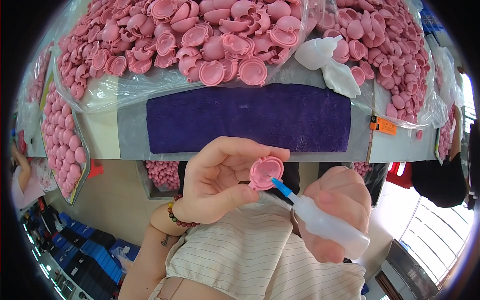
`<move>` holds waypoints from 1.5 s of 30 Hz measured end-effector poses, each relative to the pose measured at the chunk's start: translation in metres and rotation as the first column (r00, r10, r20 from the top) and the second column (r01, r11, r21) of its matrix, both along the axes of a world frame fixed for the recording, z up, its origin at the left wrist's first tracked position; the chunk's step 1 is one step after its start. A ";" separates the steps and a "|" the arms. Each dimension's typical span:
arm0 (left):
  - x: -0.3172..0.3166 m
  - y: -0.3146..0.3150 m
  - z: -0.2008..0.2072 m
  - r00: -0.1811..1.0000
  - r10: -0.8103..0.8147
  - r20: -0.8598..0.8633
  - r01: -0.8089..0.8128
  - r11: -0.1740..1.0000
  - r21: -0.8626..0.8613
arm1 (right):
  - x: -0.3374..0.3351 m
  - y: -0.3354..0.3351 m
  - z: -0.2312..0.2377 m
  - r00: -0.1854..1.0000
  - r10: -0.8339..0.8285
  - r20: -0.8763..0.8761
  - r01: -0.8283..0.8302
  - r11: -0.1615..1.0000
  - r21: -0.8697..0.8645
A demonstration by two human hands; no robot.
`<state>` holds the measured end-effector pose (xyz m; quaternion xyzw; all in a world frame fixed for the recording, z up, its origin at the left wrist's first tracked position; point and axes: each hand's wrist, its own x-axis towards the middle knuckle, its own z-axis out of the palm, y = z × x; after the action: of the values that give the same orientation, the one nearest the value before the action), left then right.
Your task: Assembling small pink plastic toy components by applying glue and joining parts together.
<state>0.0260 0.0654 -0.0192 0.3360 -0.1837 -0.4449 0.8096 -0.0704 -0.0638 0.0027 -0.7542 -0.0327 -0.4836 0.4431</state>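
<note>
At the centre of the frame, my left grip (215, 182) closes thumb and fingers on a pink shell (259, 170), its hollow toward the camera. Just to the right, my right grip (340, 210) wraps firmly around a white bottle (337, 232), its blue nozzle (282, 188) pointing into that hollow. Above, a purple towel (245, 120) lies on the desk (132, 135), below heaped pink pieces (210, 72) spanning the frame's top.
</note>
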 end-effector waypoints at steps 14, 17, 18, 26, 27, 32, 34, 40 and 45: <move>0.010 0.008 -0.004 0.760 0.070 0.646 -0.130 0.990 0.046 | 0.002 -0.002 -0.003 1.000 -0.028 -0.011 0.026 0.992 -0.124; 0.012 0.003 -0.009 0.761 0.121 0.638 -0.118 0.992 -0.048 | -0.002 -0.006 -0.002 0.997 0.025 -0.074 -0.035 0.990 -0.136; 0.010 0.001 -0.009 0.761 0.125 0.636 -0.117 0.992 -0.055 | -0.001 -0.008 -0.003 0.999 0.038 0.022 -0.036 0.995 -0.095; 0.009 -0.005 -0.015 0.954 -0.230 -0.192 0.172 0.945 -0.278 | -0.030 -0.078 -0.006 0.651 -0.754 -0.082 0.759 0.647 0.076; 0.010 -0.005 -0.016 0.956 -0.220 -0.192 0.163 0.947 -0.277 | -0.039 -0.092 -0.005 0.619 -0.774 -0.133 0.785 0.612 0.098; 0.011 -0.007 -0.019 0.855 -0.388 -0.345 0.236 0.882 -0.407 | -0.083 -0.153 -0.025 0.547 -0.772 -0.323 0.825 0.562 0.055; 0.011 -0.009 -0.020 0.834 -0.404 -0.376 0.232 0.875 -0.425 | -0.083 -0.156 -0.029 0.531 -0.744 -0.406 0.833 0.546 0.087; 0.012 -0.009 -0.010 0.849 -0.364 -0.382 0.237 0.910 -0.341 | -0.074 -0.143 -0.020 0.395 -0.875 -0.280 0.898 0.432 -0.084; 0.006 -0.008 0.003 0.963 -0.090 -0.255 0.085 0.996 -0.029 | -0.053 -0.118 -0.016 0.461 -0.871 0.171 0.883 0.469 0.008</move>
<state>0.0316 0.0574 -0.0163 0.2600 -0.0962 -0.5183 0.8090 -0.1238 -0.1822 -0.0129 -0.6422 0.3065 -0.6959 0.0965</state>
